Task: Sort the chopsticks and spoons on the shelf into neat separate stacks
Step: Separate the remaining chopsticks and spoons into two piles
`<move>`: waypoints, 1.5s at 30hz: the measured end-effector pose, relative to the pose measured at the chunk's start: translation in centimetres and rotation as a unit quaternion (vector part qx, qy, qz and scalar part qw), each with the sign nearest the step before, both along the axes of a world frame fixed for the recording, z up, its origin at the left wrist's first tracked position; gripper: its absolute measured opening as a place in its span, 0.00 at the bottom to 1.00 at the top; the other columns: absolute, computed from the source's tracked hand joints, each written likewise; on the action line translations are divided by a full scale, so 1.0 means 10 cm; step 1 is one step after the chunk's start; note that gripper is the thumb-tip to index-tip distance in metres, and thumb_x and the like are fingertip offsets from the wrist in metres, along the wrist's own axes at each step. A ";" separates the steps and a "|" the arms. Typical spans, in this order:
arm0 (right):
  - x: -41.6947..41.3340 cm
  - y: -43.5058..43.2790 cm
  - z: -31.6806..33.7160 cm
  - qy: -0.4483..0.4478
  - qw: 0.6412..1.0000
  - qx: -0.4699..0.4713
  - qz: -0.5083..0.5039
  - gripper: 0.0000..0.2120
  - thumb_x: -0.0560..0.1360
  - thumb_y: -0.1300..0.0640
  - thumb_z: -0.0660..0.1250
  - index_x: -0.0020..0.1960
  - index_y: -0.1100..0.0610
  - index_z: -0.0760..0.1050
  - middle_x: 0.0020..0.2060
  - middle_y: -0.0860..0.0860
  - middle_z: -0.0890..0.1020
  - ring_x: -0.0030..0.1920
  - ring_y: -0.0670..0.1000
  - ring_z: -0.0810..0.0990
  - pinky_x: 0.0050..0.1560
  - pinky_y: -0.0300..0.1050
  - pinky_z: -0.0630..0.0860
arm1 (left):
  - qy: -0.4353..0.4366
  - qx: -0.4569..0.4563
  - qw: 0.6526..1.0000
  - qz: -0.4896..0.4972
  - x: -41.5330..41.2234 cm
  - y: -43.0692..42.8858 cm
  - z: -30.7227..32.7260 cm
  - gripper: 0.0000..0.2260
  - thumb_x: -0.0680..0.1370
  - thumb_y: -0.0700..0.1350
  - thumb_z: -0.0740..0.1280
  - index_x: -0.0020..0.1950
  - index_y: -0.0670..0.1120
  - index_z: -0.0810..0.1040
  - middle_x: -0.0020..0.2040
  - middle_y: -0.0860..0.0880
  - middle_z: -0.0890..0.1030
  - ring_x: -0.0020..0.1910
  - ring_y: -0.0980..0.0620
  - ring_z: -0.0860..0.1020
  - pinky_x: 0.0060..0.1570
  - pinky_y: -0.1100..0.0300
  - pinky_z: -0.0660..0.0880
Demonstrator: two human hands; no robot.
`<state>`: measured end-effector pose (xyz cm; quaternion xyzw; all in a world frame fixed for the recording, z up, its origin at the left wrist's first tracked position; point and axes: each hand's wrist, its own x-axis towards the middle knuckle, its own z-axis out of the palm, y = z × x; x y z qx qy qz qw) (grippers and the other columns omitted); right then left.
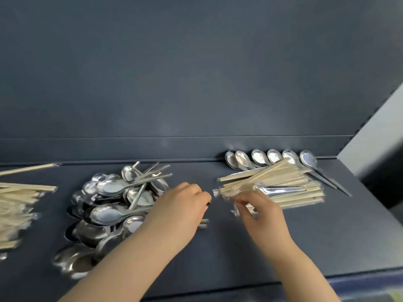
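Note:
A heap of metal spoons [113, 205] lies at centre left on the dark shelf [229, 253]. My left hand [181, 212] rests at its right side with fingers curled, and spoon handle ends [204, 223] poke out under the palm. To the right, a pile of wrapped wooden chopsticks [290, 192] carries one spoon [279, 189] on top. My right hand [261, 212] pinches the near left ends of a few of these chopsticks. Several spoons [259, 157] stand in a row behind that pile. Another chopstick stack [17, 203] lies at the far left.
The shelf's dark back wall [196, 83] rises just behind the spoons. A single wrapped chopstick pair [28, 168] lies apart at the back left. The shelf's front edge [305, 280] runs below my forearms, and its right end borders a pale wall [375, 144].

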<state>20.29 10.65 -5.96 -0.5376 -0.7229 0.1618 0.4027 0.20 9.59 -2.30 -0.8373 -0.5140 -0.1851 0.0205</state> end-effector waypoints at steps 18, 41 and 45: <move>1.50 0.71 -0.03 -0.334 0.929 -0.060 0.148 0.12 0.74 0.60 0.63 0.56 0.53 0.77 0.49 0.52 0.79 0.53 0.57 0.75 0.51 0.50 0.74 | 0.114 -0.138 0.974 0.141 1.67 0.26 -0.36 0.17 0.76 0.38 0.63 0.64 0.49 0.68 0.62 0.51 0.69 0.62 0.50 0.67 0.56 0.58 0.68; 1.61 0.92 0.26 -0.472 0.851 -0.085 0.214 0.11 0.76 0.49 0.62 0.56 0.51 0.73 0.55 0.50 0.75 0.58 0.53 0.72 0.53 0.46 0.68 | 0.181 -0.111 0.966 0.148 1.87 0.08 -0.37 0.13 0.68 0.39 0.70 0.52 0.44 0.75 0.50 0.46 0.74 0.49 0.46 0.74 0.44 0.55 0.71; 1.63 0.92 0.27 -0.475 0.853 -0.054 0.211 0.09 0.78 0.51 0.59 0.56 0.51 0.71 0.54 0.49 0.76 0.58 0.53 0.72 0.58 0.48 0.65 | 0.169 -0.081 0.976 0.111 1.79 0.03 -0.39 0.20 0.48 0.38 0.79 0.34 0.47 0.75 0.31 0.51 0.74 0.28 0.51 0.73 0.27 0.59 0.70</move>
